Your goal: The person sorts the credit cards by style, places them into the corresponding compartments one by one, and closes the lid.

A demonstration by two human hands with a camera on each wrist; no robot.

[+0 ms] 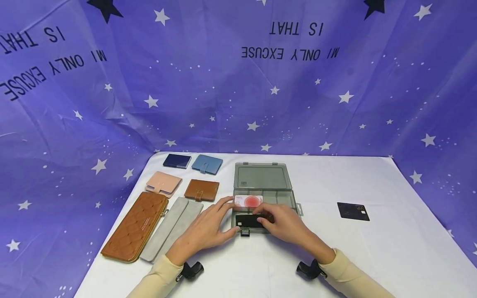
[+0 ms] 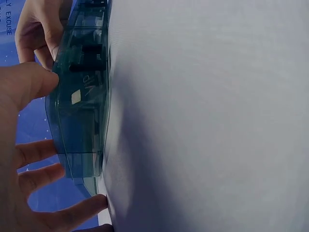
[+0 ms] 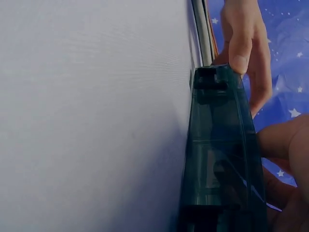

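Observation:
A translucent grey-green compartment box (image 1: 277, 198) stands on the table with its lid (image 1: 262, 176) folded back. My left hand (image 1: 208, 223) rests its spread fingers along the box's left side, its thumb (image 2: 41, 84) on the front rim. With thumb and bent fingers, my right hand (image 1: 287, 223) pinches the right end of a black card (image 1: 247, 221) in the front row. Through the box wall in the left wrist view, the card's pale chip and "VIP" lettering show. Behind it lies a pink-and-white card (image 1: 247, 201) with a red circle. The right fingertips are partly hidden.
Another black card (image 1: 353, 211) lies on the table to the right. At left are a brown quilted wallet (image 1: 136, 227), a grey wallet (image 1: 171, 227), a pink wallet (image 1: 163, 183), a brown one (image 1: 202, 189), a light blue one (image 1: 207, 164) and a navy holder (image 1: 177, 161).

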